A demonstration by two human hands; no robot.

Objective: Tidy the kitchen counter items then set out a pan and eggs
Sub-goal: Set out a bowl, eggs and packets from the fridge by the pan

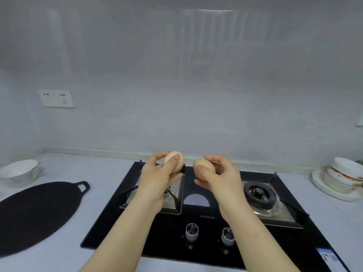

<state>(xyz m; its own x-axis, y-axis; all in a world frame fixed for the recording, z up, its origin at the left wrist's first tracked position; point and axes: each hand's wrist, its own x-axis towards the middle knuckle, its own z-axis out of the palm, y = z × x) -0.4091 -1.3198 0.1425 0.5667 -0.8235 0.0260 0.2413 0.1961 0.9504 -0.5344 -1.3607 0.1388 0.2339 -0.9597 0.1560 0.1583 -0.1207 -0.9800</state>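
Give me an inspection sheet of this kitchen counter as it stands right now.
Surface: pale counter with a black two-burner gas hob set into it.
Job's things: flat black pan lies on the counter left of the hob; left egg and right egg are held above the hob, apart from each other.
Clutter: white bowl at far left; stack of bowls on a plate at far right.
Hands: left hand grips the left egg, right hand grips the right egg, each between thumb and fingers.
Cables: nothing seen.
Surroundings: plain pale wall with a socket plate at left.
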